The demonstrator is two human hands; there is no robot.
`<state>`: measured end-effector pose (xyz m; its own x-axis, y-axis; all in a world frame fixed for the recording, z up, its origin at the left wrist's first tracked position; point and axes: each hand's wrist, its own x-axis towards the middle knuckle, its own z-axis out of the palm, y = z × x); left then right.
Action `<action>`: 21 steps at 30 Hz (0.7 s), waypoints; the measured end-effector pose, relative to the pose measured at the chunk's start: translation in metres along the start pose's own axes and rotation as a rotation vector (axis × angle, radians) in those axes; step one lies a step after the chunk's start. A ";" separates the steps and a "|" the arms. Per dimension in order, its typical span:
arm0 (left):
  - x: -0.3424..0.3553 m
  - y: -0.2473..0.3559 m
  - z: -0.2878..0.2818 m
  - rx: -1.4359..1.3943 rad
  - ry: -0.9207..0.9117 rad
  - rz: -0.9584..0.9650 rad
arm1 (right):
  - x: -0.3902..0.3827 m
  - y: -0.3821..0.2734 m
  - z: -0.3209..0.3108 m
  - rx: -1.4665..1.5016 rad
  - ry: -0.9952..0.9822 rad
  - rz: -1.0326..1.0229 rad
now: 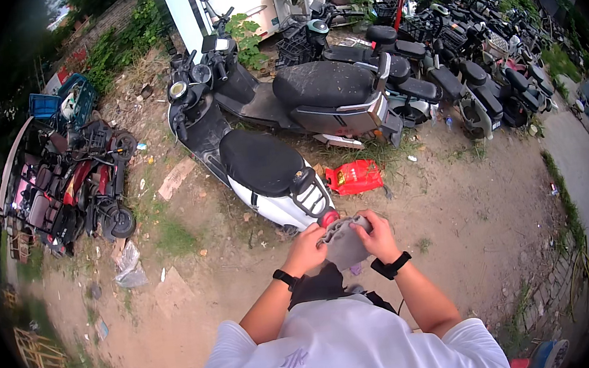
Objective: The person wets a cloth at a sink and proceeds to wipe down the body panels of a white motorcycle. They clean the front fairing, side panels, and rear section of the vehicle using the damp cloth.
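Here's the grey cloth, bunched along its upper edge, up over the dirt ground at the tail of the white scooter — my left grip pinches one side, my right grip the other. Whether it touches the red tail light, I can't tell from here.

That scooter blocks the way ahead, a dark-seated grey scooter close beyond it. A red bag lies just right of the tail. Parked scooters crowd the upper right; crumpled plastic lies well off left.

I can't see the fingers behind the cloth — and the white vehicle is cut off up top.
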<state>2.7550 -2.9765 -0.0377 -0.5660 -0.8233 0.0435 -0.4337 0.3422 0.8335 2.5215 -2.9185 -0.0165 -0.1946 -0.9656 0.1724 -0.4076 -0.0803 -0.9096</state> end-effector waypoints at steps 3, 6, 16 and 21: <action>-0.058 -0.042 -0.027 -0.661 0.098 -0.234 | -0.003 -0.043 0.041 0.061 -0.212 -0.005; -0.093 -0.020 -0.088 -1.359 0.158 -0.277 | 0.000 -0.043 0.085 0.723 -0.354 0.149; -0.263 -0.133 -0.200 -1.634 0.395 -0.098 | -0.034 -0.083 0.297 0.835 -1.055 0.454; -0.358 -0.192 -0.236 -1.605 0.577 -0.419 | -0.040 -0.117 0.439 0.449 -0.971 0.674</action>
<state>3.2060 -2.8541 -0.0832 -0.1540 -0.8939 -0.4209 0.7879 -0.3681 0.4936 2.9686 -2.9785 -0.0828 0.5654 -0.6158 -0.5488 -0.1080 0.6044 -0.7893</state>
